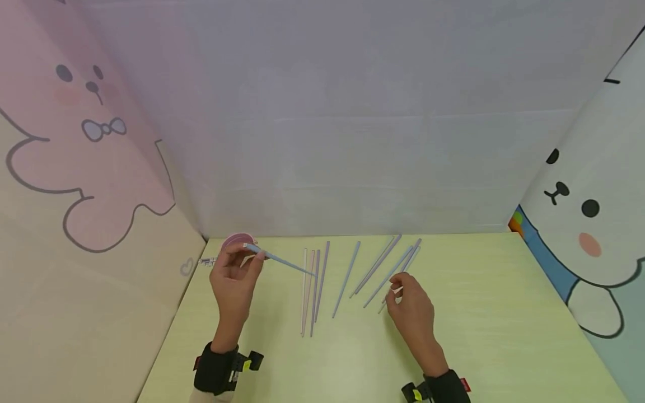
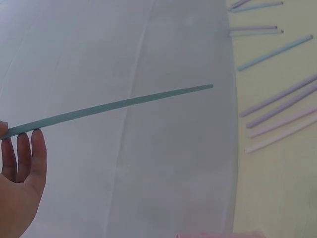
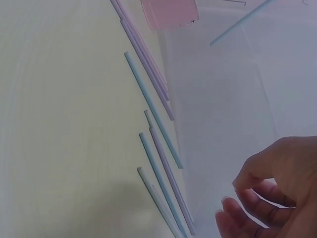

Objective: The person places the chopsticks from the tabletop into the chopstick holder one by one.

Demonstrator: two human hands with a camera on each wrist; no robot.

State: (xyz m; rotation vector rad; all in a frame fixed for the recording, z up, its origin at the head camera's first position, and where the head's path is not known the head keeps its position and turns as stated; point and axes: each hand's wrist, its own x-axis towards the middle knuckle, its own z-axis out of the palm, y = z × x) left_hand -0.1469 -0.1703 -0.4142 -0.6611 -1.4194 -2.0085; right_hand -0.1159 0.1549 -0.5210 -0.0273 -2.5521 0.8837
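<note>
A blue straw (image 1: 284,262) is pinched near one end between the thumb and fingers of my left hand (image 1: 233,285), raised above the table's left side. In the left wrist view the straw (image 2: 114,105) stretches out across the pale backdrop, its far end free. My right hand (image 1: 415,309) hovers by the right-hand straws with loosely curled fingers; in the right wrist view this hand (image 3: 277,191) holds nothing. Below and between the hands lie a white straw (image 1: 304,294), a pink straw, several purple straws (image 1: 322,274) and a lone blue straw (image 1: 346,280).
Behind my left hand stands a pink cup (image 1: 241,237), partly hidden by it; its side shows as pink cup wall (image 3: 171,15) in the right wrist view. Further right, another blue straw (image 1: 388,277) lies slanted among crossing straws. Cloth walls (image 1: 353,140) enclose the yellow-green table (image 1: 504,313).
</note>
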